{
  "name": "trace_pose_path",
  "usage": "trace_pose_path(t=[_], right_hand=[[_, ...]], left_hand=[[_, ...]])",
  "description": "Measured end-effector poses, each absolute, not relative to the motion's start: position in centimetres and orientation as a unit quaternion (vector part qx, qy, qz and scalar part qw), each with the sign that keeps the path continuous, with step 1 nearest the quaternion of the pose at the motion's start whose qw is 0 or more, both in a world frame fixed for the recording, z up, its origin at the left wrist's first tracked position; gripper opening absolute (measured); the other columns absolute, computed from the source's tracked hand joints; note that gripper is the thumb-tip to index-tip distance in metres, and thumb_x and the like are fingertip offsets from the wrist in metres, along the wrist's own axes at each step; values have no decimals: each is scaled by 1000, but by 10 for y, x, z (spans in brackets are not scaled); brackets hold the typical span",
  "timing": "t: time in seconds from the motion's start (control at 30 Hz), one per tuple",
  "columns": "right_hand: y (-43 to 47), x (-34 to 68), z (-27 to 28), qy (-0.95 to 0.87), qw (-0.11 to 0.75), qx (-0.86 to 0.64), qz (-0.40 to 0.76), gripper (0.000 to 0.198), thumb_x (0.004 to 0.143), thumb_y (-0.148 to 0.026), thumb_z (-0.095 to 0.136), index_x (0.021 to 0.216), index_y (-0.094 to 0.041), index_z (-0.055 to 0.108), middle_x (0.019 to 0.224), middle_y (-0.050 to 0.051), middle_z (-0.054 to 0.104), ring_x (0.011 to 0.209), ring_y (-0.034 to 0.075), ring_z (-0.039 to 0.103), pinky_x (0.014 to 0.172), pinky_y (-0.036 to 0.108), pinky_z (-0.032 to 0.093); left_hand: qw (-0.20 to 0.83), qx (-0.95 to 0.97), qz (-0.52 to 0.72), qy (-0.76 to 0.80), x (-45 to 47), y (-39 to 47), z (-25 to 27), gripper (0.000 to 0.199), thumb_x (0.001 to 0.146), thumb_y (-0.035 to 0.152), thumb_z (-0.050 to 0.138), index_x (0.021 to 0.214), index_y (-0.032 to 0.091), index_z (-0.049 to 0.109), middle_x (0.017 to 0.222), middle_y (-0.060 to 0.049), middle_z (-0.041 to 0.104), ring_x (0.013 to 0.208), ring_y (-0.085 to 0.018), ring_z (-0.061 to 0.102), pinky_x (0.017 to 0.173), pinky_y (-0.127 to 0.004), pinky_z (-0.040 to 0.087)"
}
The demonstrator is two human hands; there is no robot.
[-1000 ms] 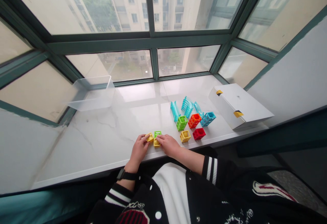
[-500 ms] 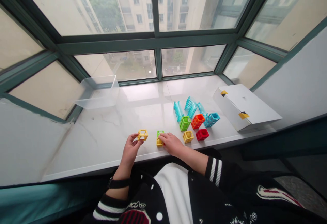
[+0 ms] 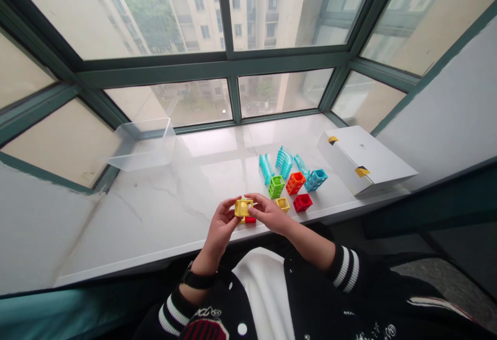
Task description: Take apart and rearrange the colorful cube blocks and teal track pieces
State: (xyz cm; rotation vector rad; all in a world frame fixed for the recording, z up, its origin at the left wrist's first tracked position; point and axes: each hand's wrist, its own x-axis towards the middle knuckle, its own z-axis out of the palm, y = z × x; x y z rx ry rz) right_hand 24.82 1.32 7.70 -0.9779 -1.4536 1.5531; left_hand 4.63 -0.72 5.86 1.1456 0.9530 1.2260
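A yellow open-sided toy block (image 3: 244, 207) sits between my two hands over the near part of the sill. My left hand (image 3: 222, 224) grips its left side with fingers and thumb. My right hand (image 3: 269, 213) closes on its right side, the thumb against the front. Just under it shows a red block (image 3: 250, 220) with a bit of yellow beside it; the hands and the yellow block mostly hide these. To the right of my right hand are another yellow block (image 3: 282, 205) and a red cube block (image 3: 303, 203).
Taller green (image 3: 277, 187), orange (image 3: 295, 183) and blue (image 3: 316, 180) blocks stand behind, near clear turquoise track pieces (image 3: 284, 162). A white box (image 3: 365, 159) is at the right. A clear plastic bin (image 3: 145, 146) stands at the left by the window.
My left hand has carried the yellow block right, over the small stack of blocks. My right hand has come up from that stack onto the yellow block. The view has shifted slightly.
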Motion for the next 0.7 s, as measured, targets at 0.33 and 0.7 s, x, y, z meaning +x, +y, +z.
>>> trace_pose_path(t=[0.33,0.7], right_hand=[[8,275,96,-630,412,-432,497,55,88,-42,79,137,-22,64,131,12,71,108,24,75,90,40,66],[5,297,86,-676,421,-447,406,59,90,-34,77,145,-26,60,135,10,70,118,26,71,100,44,63]], left_hand=[[604,508,484,378,65,-12,60,62,90,39,80,143,29,50,138,-11,65,122,-28,69,98,-44,63],[582,543,440,415,86,0,50,56,86,40,83,133,25,57,125,-12,71,105,-25,74,89,-43,64]])
